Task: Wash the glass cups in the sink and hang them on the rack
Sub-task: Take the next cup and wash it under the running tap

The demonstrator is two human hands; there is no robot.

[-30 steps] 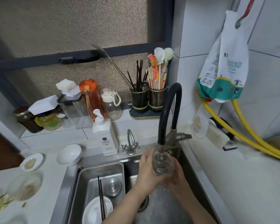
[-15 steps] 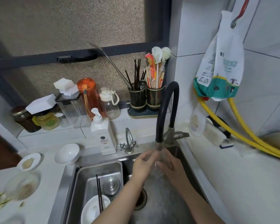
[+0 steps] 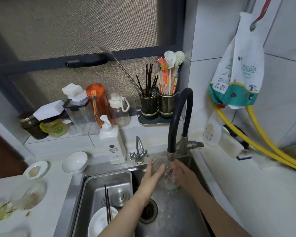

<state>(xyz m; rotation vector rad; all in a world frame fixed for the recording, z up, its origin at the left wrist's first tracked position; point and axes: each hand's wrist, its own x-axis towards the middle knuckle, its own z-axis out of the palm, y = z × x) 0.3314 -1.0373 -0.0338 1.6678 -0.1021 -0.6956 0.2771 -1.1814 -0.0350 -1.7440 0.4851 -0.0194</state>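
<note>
- Two hands meet under the black faucet [image 3: 177, 117], in the right basin of the sink [image 3: 186, 211], with a glass cup [image 3: 162, 170] between them in the running water.
- Left hand [image 3: 152, 177] lies flat against the cup's left side, fingers straight and together.
- Right hand [image 3: 181, 173] cups the other side; whether its fingers curl round the glass I cannot tell through the water.
- Left basin holds a metal tray [image 3: 125, 178] with a white bowl [image 3: 97, 223] and dark chopsticks [image 3: 107, 207].
- A soap dispenser [image 3: 112, 142] stands behind the sink.

two hands [image 3: 152, 177], one glass cup [image 3: 164, 173], two taps [image 3: 138, 151], two utensil holders [image 3: 148, 104], two jars [image 3: 53, 128]
</note>
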